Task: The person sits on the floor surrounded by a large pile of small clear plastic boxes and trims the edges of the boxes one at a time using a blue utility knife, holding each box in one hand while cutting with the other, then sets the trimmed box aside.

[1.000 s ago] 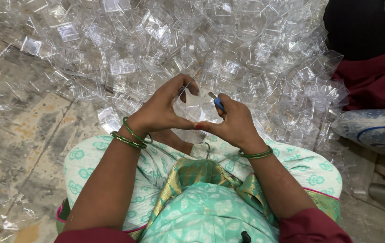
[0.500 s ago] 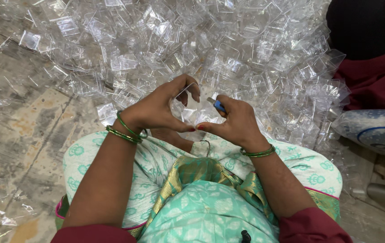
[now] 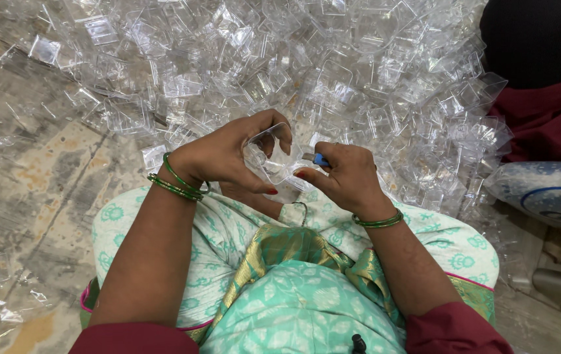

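**Two hands on one clear plastic piece**

Two hands close together over the lap, just near of the big heap. Left hand (image 3: 228, 154) curled around a clear plastic piece (image 3: 269, 157), fingers arched over its top and thumb pressed under its near edge, so clamped on it. Right hand (image 3: 343, 176) just beside, thumb tip touching the right side of the same piece and fingers folded around a small blue tool (image 3: 320, 159), only its tip showing between thumb and forefinger. Green bangles (image 3: 175, 182) on the left wrist, one green bangle on the right wrist.

Beyond the hands, a heap of clear plastic pieces (image 3: 307, 65) spread across the far half of the scene, left to right, many shaped like small square trays. Loose scraps of clear film scattered over the stone floor (image 3: 38, 190) at left. Green patterned cloth (image 3: 293, 288) over the lap at near centre, dark red sleeves at the near edge. Dark red fabric (image 3: 549, 121) at far right, and below it a rounded white sack with blue print (image 3: 546, 190), well apart from the hands. Grey tube at the right edge, lying on the floor.
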A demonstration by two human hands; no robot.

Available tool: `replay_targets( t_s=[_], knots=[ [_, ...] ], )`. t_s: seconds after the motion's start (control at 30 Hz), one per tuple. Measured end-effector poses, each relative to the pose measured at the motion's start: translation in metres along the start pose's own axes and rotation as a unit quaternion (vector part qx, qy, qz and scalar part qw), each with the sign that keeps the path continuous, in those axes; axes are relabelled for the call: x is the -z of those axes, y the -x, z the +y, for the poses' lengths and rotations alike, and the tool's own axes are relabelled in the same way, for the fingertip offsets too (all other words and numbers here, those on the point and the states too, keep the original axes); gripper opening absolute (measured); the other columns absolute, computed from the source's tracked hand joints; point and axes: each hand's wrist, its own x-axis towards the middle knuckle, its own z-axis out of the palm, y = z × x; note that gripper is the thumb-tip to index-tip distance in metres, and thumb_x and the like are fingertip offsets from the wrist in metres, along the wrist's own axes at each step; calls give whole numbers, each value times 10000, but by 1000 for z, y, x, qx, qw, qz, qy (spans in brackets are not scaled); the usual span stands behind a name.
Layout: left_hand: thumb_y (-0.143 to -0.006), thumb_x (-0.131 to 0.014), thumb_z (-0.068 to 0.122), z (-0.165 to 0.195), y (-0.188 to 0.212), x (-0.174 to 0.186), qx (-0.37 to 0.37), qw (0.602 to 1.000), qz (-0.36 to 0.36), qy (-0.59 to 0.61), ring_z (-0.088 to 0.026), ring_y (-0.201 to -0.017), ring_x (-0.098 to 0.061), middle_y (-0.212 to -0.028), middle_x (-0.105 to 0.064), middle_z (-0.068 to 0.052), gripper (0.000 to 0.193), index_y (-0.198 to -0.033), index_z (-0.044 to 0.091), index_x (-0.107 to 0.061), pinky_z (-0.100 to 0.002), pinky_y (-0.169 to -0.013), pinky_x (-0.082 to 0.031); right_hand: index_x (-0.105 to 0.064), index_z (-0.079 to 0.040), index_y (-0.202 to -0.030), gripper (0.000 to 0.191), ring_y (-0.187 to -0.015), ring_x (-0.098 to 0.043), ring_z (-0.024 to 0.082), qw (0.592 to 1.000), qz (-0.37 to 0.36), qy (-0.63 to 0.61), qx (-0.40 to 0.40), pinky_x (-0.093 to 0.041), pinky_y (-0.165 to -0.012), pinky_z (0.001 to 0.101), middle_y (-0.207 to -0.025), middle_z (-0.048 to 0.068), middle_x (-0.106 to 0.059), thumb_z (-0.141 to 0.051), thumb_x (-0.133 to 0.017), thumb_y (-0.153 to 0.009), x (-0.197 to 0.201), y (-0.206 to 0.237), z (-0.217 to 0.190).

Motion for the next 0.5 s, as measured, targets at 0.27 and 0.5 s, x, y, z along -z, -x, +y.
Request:
replay_targets(
  t_s=[0.27, 0.5],
  knots=[
    [-653, -914, 271, 0, 0, 0, 9, 999, 35, -18, -141, -973, -545, -1121, -619, 12, 669, -1202, 109, -568, -285, -883, -498, -583, -79, -730, 529, -588, -577, 339, 999, -3, 5, -33, -432, -563, 436, -612, 111, -551, -551, -659, -957, -1, 0, -3],
    [-649, -918, 206, -4, -8, -11, -21, 994, 106, -33, -140, -1009, -559, -1130, -606, 5, 695, -1215, 95, -531, -297, -886, -509, -521, -51, -788, 730, -548, -560, 299, 998, 22, 2, -64, -444, -541, 408, -609, 87, -530, -712, -807, -672, 7, -3, -9]
  ],
)
